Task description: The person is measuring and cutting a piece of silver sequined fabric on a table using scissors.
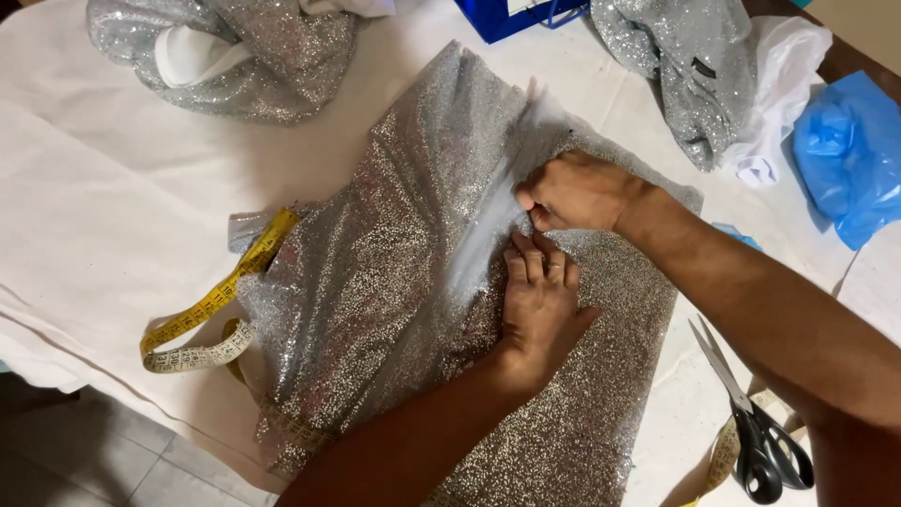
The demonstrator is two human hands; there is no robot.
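Observation:
A large piece of silver sequinned fabric [394,282] lies spread on a table covered with white cloth [103,188]. My left hand [540,300] lies flat on the fabric, fingers together, pressing it down beside a raised fold. My right hand [574,192] is just above it, fingers pinched on the sheer edge of that fold [497,211]. The two hands nearly touch at the fingertips.
A yellow tape measure [211,314] curls at the fabric's left edge. Black-handled scissors [755,432] lie at the lower right. More silver fabric sits at the top left [253,56] and top right [685,66], with white cloth [784,84], a blue plastic bag [849,155] and a blue box [511,14].

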